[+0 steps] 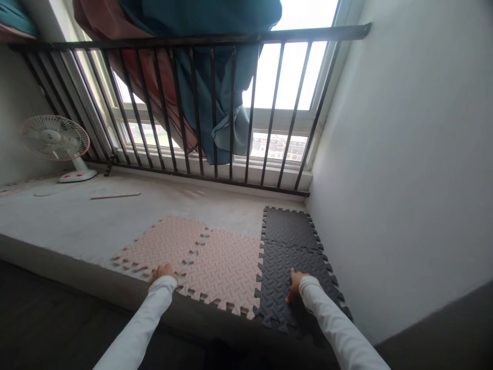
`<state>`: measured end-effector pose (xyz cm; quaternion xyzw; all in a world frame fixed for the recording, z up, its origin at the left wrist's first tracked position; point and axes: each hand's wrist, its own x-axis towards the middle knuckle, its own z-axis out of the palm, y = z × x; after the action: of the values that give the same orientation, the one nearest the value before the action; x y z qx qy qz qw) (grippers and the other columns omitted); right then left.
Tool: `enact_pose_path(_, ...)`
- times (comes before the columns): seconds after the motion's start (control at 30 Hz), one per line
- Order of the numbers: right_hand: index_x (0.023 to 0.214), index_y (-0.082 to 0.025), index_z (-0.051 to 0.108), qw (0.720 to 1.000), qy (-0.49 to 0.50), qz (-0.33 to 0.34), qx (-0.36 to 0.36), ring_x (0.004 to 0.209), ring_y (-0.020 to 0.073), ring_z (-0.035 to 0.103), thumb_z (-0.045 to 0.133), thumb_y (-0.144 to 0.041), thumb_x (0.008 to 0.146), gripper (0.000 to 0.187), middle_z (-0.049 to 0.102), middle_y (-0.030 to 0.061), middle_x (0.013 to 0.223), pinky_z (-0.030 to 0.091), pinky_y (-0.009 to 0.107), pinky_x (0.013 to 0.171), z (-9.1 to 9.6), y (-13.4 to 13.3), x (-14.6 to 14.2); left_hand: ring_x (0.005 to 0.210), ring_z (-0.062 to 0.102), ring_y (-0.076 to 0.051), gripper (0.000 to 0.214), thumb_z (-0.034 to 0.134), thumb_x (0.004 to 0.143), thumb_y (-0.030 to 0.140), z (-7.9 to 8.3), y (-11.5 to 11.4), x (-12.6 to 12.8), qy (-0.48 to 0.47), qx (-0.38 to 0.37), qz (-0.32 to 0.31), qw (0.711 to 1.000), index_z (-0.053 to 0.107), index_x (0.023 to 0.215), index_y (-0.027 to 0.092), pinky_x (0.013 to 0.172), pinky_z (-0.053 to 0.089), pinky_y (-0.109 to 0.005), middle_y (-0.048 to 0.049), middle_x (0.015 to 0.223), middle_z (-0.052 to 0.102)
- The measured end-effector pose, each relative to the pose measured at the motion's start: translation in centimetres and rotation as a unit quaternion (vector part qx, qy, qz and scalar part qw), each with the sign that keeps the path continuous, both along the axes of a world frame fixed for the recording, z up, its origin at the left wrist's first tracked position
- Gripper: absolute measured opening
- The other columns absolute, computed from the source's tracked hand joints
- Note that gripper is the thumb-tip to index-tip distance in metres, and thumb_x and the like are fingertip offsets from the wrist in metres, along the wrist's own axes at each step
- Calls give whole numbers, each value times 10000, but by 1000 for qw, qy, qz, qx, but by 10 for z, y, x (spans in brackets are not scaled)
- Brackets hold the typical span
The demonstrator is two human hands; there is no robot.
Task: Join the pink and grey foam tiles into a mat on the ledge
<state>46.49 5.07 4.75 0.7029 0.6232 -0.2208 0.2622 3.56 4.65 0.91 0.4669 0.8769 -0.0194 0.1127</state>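
My left hand (165,273) is at the near edge of the left pink foam mat tile (164,240), its bent fingers gripping that edge. Right of it lies a second pink foam tile (225,267), separated from the first by a narrow slanting gap. The second tile's right side meets a near black foam tile (275,280), with the teeth along the seam close together. On this black tile rests my right hand (296,285), fingers apart and holding nothing. Behind it, a far black foam tile (288,226) is joined to the near one.
The tiles lie on a pale raised ledge (127,205) with a drop at its front. A dark metal railing (215,181) runs along the window, with curtains (192,77) behind it. A white wall (400,154) stands right. A fan (79,172) and thin stick (115,196) are left.
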Motion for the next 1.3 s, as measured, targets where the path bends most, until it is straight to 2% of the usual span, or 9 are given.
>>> enact_pose_path(0.17,1344,-152,178,1000,-2,-5,-3,1215,343,297,730,-453,370,1159,342,150,1338,260,461,1012,8,-3,-3,989,528,-248,277,404,720,203,-15,-3,-13,25,-4,-63,998,557,950,176,729,424,-320,-135,1080,569)
enact_pose_path(0.27,1346,-147,164,1000,-2,-4,-9,1222,349,280,726,-463,382,1159,344,158,1334,245,486,1011,9,-3,-4,913,570,-244,324,419,720,216,-11,3,-13,10,-21,-57,998,505,1029,176,679,423,-303,-135,1018,608)
enact_pose_path(0.37,1346,-167,158,1000,-2,-6,-20,1231,356,257,736,-468,358,1184,329,164,1341,227,520,1004,7,-2,-4,820,598,-232,354,459,720,328,9,21,-7,-12,8,-24,1000,477,1039,178,628,420,-278,-117,917,642)
enact_pose_path(0.47,1345,-180,161,1000,-1,-13,-22,1234,373,234,752,-459,324,1212,311,165,1351,216,550,994,8,-1,-5,790,601,-202,341,478,711,385,35,51,10,-33,103,23,994,494,998,202,612,418,-250,-71,875,655)
enact_pose_path(0.63,1344,-165,169,1000,-4,-23,-15,1226,405,220,776,-424,274,1257,318,163,1349,215,559,991,6,0,-6,837,587,-177,311,437,746,320,64,105,72,-85,221,11,972,536,1024,222,651,416,-236,-41,908,653)
enact_pose_path(0.73,1344,-174,173,999,-11,-29,-11,1210,409,253,776,-440,258,1270,365,154,1324,227,569,977,-4,3,-3,886,574,-182,336,393,768,262,56,127,122,-85,210,-50,973,552,1060,215,692,414,-245,-64,984,639)
enact_pose_path(0.97,1329,-146,231,1000,0,-17,16,1173,442,300,735,-537,331,1185,452,214,1233,219,636,924,-17,5,0,860,585,-174,283,458,723,239,0,150,229,-112,155,-167,967,644,936,226,699,409,-231,-73,935,660)
enact_pose_path(1.1,1341,-96,170,1000,-6,-15,-10,1184,465,248,776,-486,213,1338,422,234,1253,212,615,941,-10,3,-4,886,575,-179,325,421,738,247,-7,159,260,-116,149,-186,964,628,987,217,718,407,-243,-96,953,647)
enact_pose_path(1.3,1340,-103,164,999,8,-35,6,1194,440,261,717,-570,364,1215,431,240,1241,229,650,901,-19,5,-1,924,559,-176,343,400,751,262,-3,164,277,-105,140,-215,961,619,1011,215,752,398,-235,-100,993,629)
